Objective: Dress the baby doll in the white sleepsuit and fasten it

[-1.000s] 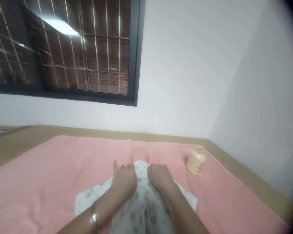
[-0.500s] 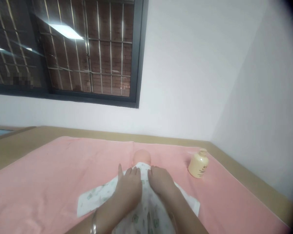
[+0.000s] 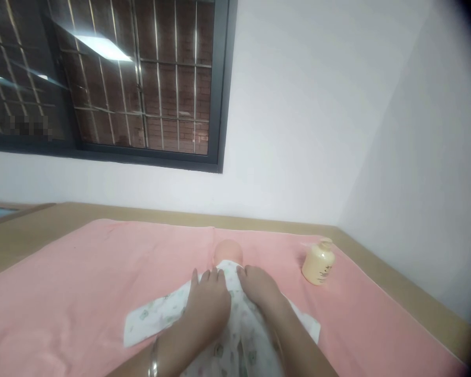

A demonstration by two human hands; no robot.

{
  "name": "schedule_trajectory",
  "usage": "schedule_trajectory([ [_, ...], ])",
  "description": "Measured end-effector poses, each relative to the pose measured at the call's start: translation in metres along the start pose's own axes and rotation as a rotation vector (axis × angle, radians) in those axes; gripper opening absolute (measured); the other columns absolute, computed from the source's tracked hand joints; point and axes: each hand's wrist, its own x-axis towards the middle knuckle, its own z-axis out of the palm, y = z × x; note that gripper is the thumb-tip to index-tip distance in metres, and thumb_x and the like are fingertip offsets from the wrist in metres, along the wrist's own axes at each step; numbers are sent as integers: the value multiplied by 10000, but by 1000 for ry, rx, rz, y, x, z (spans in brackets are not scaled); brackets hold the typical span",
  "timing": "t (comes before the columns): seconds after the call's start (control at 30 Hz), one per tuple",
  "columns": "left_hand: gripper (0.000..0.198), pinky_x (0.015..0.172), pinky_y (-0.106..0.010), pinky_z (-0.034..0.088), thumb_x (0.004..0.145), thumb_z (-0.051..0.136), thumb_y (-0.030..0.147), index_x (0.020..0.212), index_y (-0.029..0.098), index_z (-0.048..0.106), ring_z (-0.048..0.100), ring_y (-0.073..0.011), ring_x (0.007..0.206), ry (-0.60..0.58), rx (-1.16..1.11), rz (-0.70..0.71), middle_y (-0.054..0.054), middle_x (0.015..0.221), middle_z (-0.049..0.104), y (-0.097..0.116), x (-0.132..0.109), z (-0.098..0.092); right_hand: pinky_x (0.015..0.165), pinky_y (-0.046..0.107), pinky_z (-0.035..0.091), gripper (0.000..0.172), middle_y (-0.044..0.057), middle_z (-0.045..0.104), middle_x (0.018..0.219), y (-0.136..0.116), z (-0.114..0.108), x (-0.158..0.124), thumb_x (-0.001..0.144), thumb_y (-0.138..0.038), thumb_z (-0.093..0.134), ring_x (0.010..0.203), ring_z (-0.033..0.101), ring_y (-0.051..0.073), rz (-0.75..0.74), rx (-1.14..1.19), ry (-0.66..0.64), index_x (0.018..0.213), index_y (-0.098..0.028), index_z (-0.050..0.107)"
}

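Note:
A doll with a bare round head (image 3: 228,251) lies on a pink cloth (image 3: 149,256), dressed in a white patterned garment (image 3: 153,317) with its sleeves spread to both sides. My left hand (image 3: 210,303) rests palm down on the upper left of the garment, fingers stretched and slightly apart, a silver bangle on the wrist. On the upper right of the garment lies my right hand (image 3: 261,288), its fingers bent over the shoulder area and partly hidden; whether they grip the fabric is unclear.
A cream pump bottle (image 3: 318,262) stands on the cloth at the right. Beyond the cloth runs the tan table edge (image 3: 180,217), against a white wall (image 3: 298,115). A dark-framed barred window (image 3: 141,78) is at the upper left.
The fingers of my left hand have shifted slightly, the thumb side turning a little closer to the others. My right hand stays almost in the same place.

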Motion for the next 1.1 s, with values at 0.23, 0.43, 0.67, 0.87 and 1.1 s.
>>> schedule_trajectory([
  [0.23, 387, 1018, -602, 258, 913, 290, 192, 1012, 149, 661, 610, -295, 994, -46, -53, -115, -142, 1009, 683, -29, 27, 7, 745, 322, 422, 412, 161, 675, 1027, -8, -7, -19, 940, -341, 298, 848, 638, 242, -176, -15, 74, 986, -128, 648],
  [0.43, 332, 1036, -553, 254, 840, 403, 157, 1050, 102, 654, 581, -311, 1023, -39, 73, -69, -180, 1042, 658, -9, 11, -4, 781, 323, 434, 580, 181, 667, 1082, 11, 4, 9, 960, -472, 205, 961, 630, 252, -16, 183, -42, 1054, -115, 653],
  [0.67, 464, 839, -420, 431, 936, 255, 358, 994, 133, 657, 626, -286, 923, -90, -156, -134, -157, 994, 684, -20, 20, -5, 769, 354, 439, 584, 199, 668, 1053, 9, -3, 0, 954, -494, 227, 933, 631, 279, -28, 154, -29, 1012, -110, 664],
  [0.87, 607, 796, -393, 451, 951, 155, 501, 996, 151, 649, 637, -276, 904, -141, -315, -198, -147, 965, 693, -35, 33, 5, 751, 339, 427, 494, 158, 676, 1000, -4, -4, -12, 933, -497, 301, 890, 625, 262, -135, 124, 29, 961, -154, 655],
  [1.1, 351, 880, -469, 399, 852, 382, 181, 1102, 75, 604, 579, -328, 995, -22, 90, 40, -207, 1058, 628, 2, -1, -11, 758, 365, 445, 545, 159, 671, 1037, 15, 11, 23, 943, -524, 233, 946, 623, 278, 54, 288, -11, 994, -152, 627],
])
